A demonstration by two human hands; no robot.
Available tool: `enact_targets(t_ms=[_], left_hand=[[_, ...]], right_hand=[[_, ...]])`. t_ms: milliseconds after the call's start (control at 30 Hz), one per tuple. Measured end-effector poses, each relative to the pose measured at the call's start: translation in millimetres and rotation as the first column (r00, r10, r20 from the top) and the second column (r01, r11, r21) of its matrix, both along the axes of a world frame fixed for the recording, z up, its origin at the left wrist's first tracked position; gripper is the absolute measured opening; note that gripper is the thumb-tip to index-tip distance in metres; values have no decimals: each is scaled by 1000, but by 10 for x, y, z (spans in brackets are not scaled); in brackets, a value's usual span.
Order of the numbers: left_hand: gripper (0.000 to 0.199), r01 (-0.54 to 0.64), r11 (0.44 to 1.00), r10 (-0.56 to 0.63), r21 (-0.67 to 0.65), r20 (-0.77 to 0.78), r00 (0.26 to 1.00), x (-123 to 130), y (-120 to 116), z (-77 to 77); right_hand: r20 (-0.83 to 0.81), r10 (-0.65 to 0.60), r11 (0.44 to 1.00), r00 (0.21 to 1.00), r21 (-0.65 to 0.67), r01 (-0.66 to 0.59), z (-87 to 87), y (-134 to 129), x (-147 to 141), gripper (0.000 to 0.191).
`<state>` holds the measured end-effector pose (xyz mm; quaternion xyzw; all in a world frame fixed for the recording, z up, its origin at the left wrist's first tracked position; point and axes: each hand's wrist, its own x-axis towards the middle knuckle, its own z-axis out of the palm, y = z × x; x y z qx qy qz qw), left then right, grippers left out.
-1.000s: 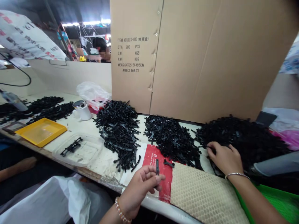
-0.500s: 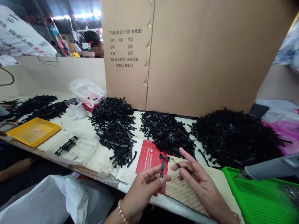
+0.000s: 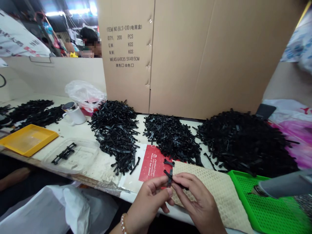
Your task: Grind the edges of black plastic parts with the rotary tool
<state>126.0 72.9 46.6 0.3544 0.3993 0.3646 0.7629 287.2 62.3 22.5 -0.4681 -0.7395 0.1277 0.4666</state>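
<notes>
Right hand is moving in over the beige mesh mat, its grip pinching the black plastic strip that the left hand is clenching too.

We look from the person's head, forward and down over a long workbench, close above the left hand and right hand at bottom centre, with a cardboard carton filling the top of the frame.

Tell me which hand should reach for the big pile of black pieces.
Right, probably: the right hand lies nearer the big pile than the left hand; both pinch a black plastic piece.
</notes>
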Motion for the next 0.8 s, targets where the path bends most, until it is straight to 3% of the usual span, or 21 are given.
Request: enact_targets(t_ms=[300,400,533,600,700,800], left_hand=[[36,8,1000,-8,-21,10,1000,-4,24,6],[41,-1,999,2,-33,21,1000,12,16,-87],[44,-114,991,113,-77,-13,994,-3,51,-237],[43,-182,981,179,-66,-41,983,-74,111,-247],[39,-310,949,314,53,-108,943,-280,236,-176],[35,-351,919,379,177,-165,910,-528,330,-112]], right_hand=[[149,35,998,988,48,-42,-129,-78,69,35],[196,38,997,980,58,-50,-174,-106,54,37],[271,87,995,959,14,-94,-160,-122,-1,39],[209,96,995,973,-52,-87,-104,-55,-11,36],[142,-8,992,990,-126,26,-27,180,-11,27],[381,14,983,924,-173,57,-61,485,-27,22]])
